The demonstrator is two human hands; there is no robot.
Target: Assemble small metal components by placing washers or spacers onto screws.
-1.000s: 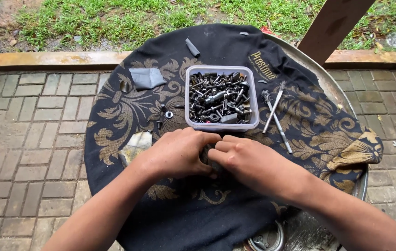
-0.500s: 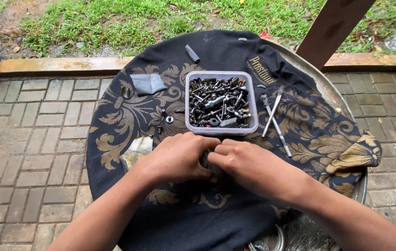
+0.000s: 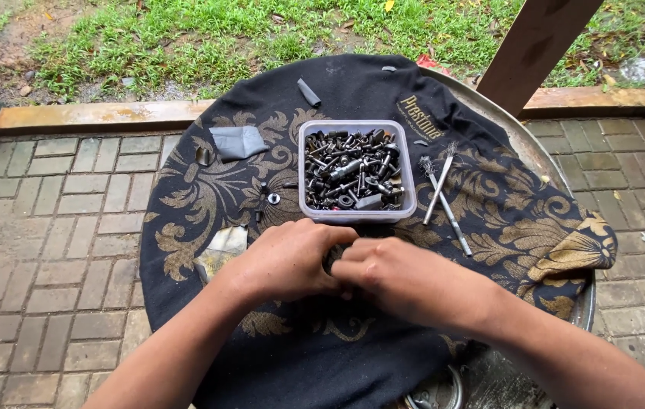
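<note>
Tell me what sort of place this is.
Probably an outdoor yard workspace: grey brick paving, a grass strip beyond, and a clear plastic tub of dark bolts on a black, gold-patterned cloth.

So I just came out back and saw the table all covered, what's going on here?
A person has both hands together over a black cloth with gold patterns spread on a round table. The left hand and right hand are closed around something small that cannot be made out. Just beyond them sits a clear tub of dark bolts and small parts, with two thin wire brushes beside it.
</note>
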